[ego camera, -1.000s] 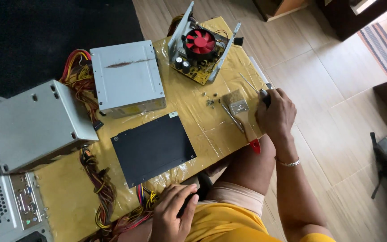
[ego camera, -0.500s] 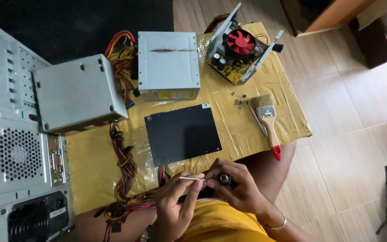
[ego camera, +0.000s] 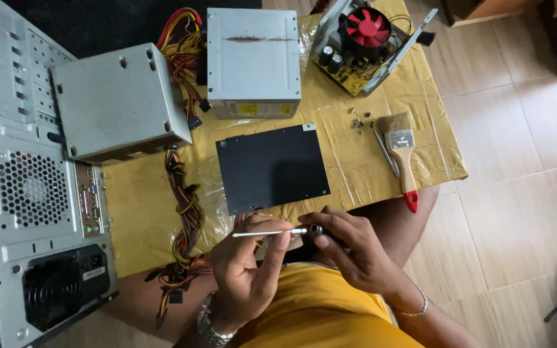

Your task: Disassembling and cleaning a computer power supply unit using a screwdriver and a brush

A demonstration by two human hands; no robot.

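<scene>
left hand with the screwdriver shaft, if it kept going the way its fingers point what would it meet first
The left hand has its fingers pointing up and away from the body, pinching the screwdriver. Straight on, it would likely meet the near edge of the black panel first, though depth is hard to judge from above.

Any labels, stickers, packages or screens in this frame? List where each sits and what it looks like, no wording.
Yellow label strip: front edge of the grey power supply box at top centre, long and narrow.
White sticker: on the tower case at left, beside its black fan grille, small rectangle.
Metal band on the paintbrush: silver, faint marking.
No packages or screens.
</scene>
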